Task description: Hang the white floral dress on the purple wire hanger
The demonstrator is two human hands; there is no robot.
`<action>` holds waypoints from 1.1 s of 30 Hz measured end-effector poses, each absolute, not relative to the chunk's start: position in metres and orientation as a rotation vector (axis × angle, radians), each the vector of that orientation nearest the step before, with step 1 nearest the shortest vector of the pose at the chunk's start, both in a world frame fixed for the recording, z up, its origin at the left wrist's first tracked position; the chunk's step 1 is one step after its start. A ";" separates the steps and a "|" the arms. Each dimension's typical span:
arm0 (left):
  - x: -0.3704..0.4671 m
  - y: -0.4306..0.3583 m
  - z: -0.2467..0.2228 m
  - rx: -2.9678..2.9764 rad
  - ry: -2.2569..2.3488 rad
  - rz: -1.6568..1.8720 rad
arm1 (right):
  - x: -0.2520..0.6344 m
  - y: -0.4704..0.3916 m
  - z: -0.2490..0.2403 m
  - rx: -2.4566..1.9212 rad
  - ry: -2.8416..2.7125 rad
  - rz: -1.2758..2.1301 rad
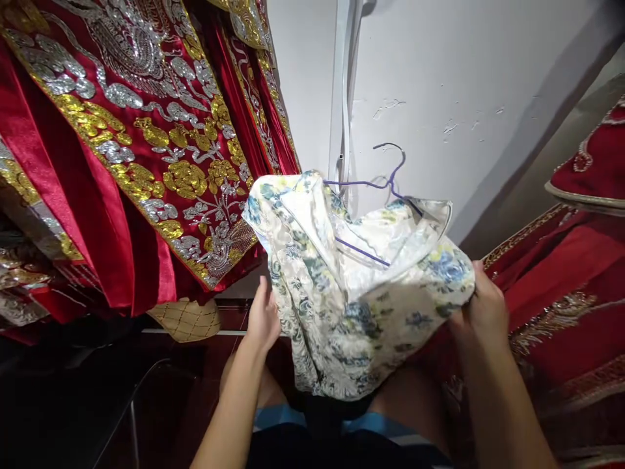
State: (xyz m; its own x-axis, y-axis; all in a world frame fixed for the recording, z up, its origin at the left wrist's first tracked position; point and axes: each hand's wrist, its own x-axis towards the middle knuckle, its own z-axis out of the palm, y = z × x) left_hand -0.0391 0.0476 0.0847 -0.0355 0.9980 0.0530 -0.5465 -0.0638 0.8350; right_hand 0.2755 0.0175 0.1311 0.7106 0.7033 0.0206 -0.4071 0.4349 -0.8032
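A cream floral blouse (361,326) with blue and green flowers hangs in front of me, its neck opening showing a pale lining. Through it runs a thin purple hanger (364,252), whose metal hook rises bare above the collar, close to the wall. My right hand (483,309) is closed on the blouse's right edge, some fingers hidden behind the cloth. At the left edge, my left hand (263,317) points upward with fingers stretched, beside or lightly touching the fabric; part of it is hidden by the blouse.
Red costumes with gold and silver sequins (185,176) hang at the left. More red embroidered clothing (561,280) is at the right. Behind the blouse stands a scuffed white wall (430,85) with a vertical white strip (340,98). A curved metal bar (133,417) shows at lower left.
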 end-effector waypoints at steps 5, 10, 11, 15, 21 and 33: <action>-0.047 0.035 0.068 0.725 0.959 1.418 | 0.254 0.041 0.147 -0.814 -0.549 0.762; -0.038 0.017 0.052 0.763 1.007 1.363 | 0.252 0.028 0.135 -0.917 -0.484 0.659; -0.036 0.013 0.049 0.777 1.002 1.338 | 0.255 0.025 0.129 -0.927 -0.480 0.614; -0.025 0.002 0.038 0.793 0.985 1.318 | 0.259 0.013 0.090 -0.930 -0.456 0.461; -0.002 -0.005 0.027 0.794 1.021 1.355 | 0.201 -0.020 0.018 -1.193 -0.326 0.318; -0.008 -0.013 0.031 1.054 1.263 1.460 | 0.148 -0.030 0.046 -1.171 -1.086 1.135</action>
